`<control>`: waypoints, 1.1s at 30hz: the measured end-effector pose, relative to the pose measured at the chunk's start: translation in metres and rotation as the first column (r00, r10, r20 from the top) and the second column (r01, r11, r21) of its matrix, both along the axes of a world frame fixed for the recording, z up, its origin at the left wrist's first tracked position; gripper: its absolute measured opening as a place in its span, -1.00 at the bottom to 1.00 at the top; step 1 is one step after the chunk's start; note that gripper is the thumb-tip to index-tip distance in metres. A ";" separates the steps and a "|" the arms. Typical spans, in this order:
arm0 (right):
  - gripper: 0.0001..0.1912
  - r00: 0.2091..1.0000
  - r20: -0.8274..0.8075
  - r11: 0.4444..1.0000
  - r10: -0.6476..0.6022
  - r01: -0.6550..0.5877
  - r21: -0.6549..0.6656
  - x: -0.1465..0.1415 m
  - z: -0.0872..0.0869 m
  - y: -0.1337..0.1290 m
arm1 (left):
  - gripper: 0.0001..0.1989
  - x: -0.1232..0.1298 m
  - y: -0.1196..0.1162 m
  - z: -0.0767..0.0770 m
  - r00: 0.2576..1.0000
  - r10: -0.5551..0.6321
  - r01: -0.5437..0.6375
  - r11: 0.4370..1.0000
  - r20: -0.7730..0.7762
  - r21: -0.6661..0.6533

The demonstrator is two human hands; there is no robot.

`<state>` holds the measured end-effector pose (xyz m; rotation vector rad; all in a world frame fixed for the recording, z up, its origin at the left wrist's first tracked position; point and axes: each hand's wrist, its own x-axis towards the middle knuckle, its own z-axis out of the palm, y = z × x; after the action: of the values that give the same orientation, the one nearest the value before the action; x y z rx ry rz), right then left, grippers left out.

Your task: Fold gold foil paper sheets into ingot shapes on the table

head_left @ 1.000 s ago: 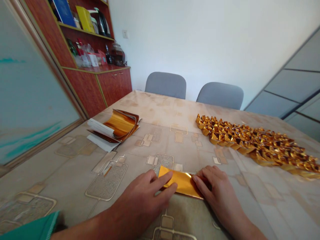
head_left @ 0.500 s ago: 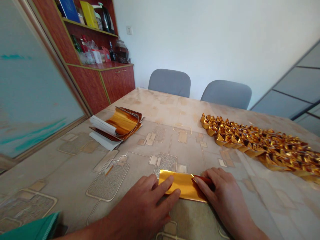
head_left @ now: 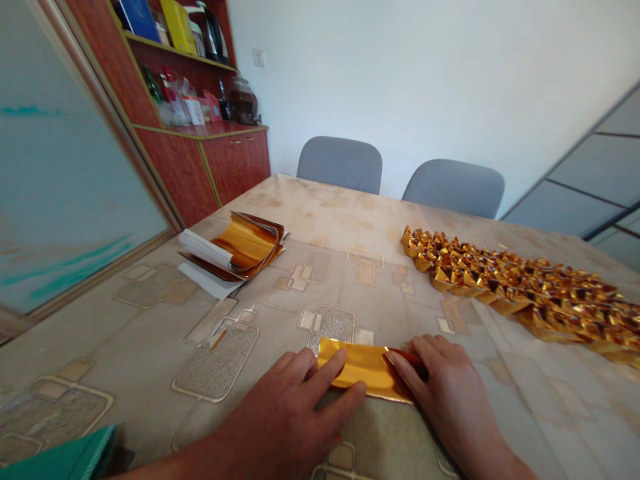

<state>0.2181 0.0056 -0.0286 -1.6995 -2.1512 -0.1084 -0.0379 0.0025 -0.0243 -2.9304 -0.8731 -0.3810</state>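
No text, label, brand, number or sign can be read in the view. Any printing on the blue book [head_left: 135, 20] and yellow box [head_left: 175, 23] on the upper cabinet shelf, or on the small packages [head_left: 195, 111] on the shelf below, is too small and blurred to be made out.
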 end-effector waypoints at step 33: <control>-0.79 0.928 0.191 0.934 0.319 -0.342 0.101 -0.035 0.016 -0.043 | -0.67 0.001 0.007 0.014 0.999 -0.034 0.035 0.999 0.020 -0.026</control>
<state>0.1828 -0.0378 -0.0126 -1.2721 -2.4657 -0.3059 -0.0370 0.0096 -0.0107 -2.9741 -0.8369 -0.4047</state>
